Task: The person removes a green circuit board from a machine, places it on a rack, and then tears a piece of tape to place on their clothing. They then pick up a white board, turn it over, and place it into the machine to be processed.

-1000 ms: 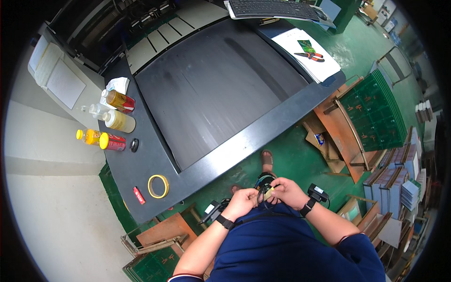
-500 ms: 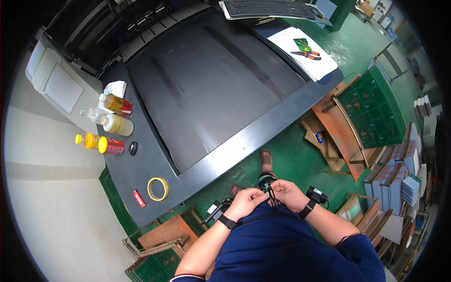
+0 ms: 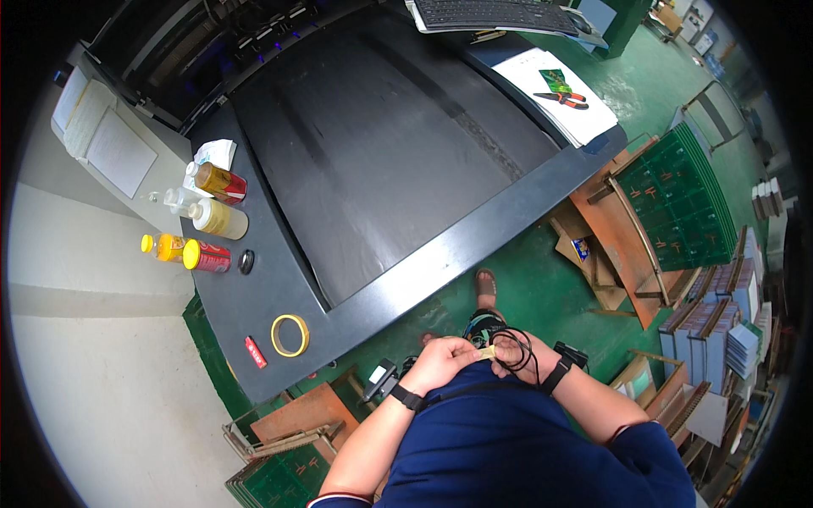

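Note:
In front of my waist, my left hand point(image 3: 445, 361) pinches one end of a short yellowish strip point(image 3: 486, 352) that looks like tape. My right hand point(image 3: 527, 364) is closed at the strip's other end. Loops of thin black cable point(image 3: 529, 340) hang around the right hand's fingers; where the cable runs under the fingers is hidden. Over the table's near left corner lies a roll of yellow tape point(image 3: 305, 336), with a small red object point(image 3: 255, 352) beside it. Both hands are off the table.
A wide black machine bed point(image 3: 381, 169) fills the table's middle. Several bottles point(image 3: 222, 220) stand along its left side. Orange-handled pliers point(image 3: 566, 101) lie on white paper at the right. A keyboard point(image 3: 495, 15) sits at the far edge. Green stacked panels point(image 3: 677, 199) stand right.
The black cable has spread from a bunch between my hands into loops over my right hand. The yellowish strip now shows plainly between my fingers. The view has shifted slightly.

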Demonstrator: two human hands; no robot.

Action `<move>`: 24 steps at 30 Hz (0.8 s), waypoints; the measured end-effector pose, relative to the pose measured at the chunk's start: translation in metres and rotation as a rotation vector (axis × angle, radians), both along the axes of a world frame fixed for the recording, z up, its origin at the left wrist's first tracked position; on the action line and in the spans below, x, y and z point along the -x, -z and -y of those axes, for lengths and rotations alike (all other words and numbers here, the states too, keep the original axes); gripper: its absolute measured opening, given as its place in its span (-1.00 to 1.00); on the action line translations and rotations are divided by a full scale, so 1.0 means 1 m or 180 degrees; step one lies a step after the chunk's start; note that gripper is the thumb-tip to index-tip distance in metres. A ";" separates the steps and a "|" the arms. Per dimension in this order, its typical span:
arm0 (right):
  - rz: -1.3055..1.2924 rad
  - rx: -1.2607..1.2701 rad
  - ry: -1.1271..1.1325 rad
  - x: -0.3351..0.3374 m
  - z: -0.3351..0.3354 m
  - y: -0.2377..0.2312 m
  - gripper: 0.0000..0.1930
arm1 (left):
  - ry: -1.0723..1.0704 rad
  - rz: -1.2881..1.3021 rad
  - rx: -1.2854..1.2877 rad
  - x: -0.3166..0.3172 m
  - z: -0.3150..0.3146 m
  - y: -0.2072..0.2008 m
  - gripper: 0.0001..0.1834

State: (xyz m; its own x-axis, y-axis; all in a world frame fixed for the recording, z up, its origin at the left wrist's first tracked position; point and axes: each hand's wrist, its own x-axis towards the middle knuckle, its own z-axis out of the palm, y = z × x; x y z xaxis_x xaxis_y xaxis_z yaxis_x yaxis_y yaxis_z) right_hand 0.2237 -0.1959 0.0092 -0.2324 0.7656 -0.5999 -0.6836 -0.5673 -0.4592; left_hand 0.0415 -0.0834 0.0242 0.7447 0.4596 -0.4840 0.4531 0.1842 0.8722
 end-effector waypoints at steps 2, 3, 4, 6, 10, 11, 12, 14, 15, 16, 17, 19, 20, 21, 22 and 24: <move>-0.0035 0.0077 -0.0008 0.001 -0.001 0.000 -0.75 | -0.0011 0.0009 0.0050 0.002 -0.002 0.000 -0.77; -0.0072 0.0152 -0.0015 0.002 -0.002 0.001 -0.75 | -0.0012 0.0010 0.0051 0.002 -0.002 0.001 -0.77; -0.0071 0.0153 -0.0016 0.002 -0.003 -0.001 -0.75 | -0.0018 -0.0007 0.0249 0.004 -0.002 0.002 -0.77; -0.0017 0.0191 -0.0096 0.003 -0.006 -0.006 -0.76 | -0.0032 -0.0027 0.0445 0.006 -0.001 0.006 -0.77; 0.0050 0.0132 -0.0212 0.007 -0.012 -0.009 -0.67 | -0.0037 -0.0033 0.0633 0.012 0.001 0.016 -0.78; 0.0221 0.0120 -0.0268 0.008 -0.011 -0.007 -0.73 | -0.0040 -0.0009 0.0677 0.013 0.002 0.016 -0.78; 0.0398 0.0105 -0.0323 0.008 -0.011 -0.006 -0.78 | -0.0048 -0.0008 0.0671 0.012 0.002 0.015 -0.78; 0.0356 0.0024 -0.0295 0.005 -0.010 -0.004 -0.76 | -0.0130 0.0106 0.0830 0.012 0.002 0.011 -0.78; 0.0313 -0.0045 -0.0260 0.004 -0.008 -0.003 -0.73 | -0.0138 0.0109 0.0833 0.012 0.004 0.011 -0.78; 0.0269 -0.0016 -0.0182 0.004 -0.007 -0.002 -0.70 | -0.0137 0.0061 0.0722 0.013 0.004 0.012 -0.78; 0.0270 -0.0011 -0.0190 0.004 -0.007 0.000 -0.70 | -0.0135 0.0014 0.0613 0.013 0.005 0.012 -0.78; 0.0058 0.0076 -0.0058 0.005 -0.008 0.002 -0.71 | -0.0173 0.0018 0.0666 0.015 0.006 0.012 -0.78; 0.0005 0.0088 -0.0004 0.007 -0.009 0.000 -0.73 | -0.0205 0.0027 0.0713 0.015 0.005 0.011 -0.77; 0.0006 0.0095 -0.0004 0.007 -0.010 -0.002 -0.73 | -0.0205 0.0028 0.0720 0.014 0.004 0.009 -0.77; 0.0056 0.0125 -0.0020 0.007 -0.012 -0.003 -0.74 | -0.0214 -0.0012 0.0829 0.014 0.002 0.005 -0.77; 0.0104 0.0154 -0.0038 0.008 -0.012 -0.003 -0.75 | -0.0225 -0.0054 0.0936 0.013 0.001 0.001 -0.77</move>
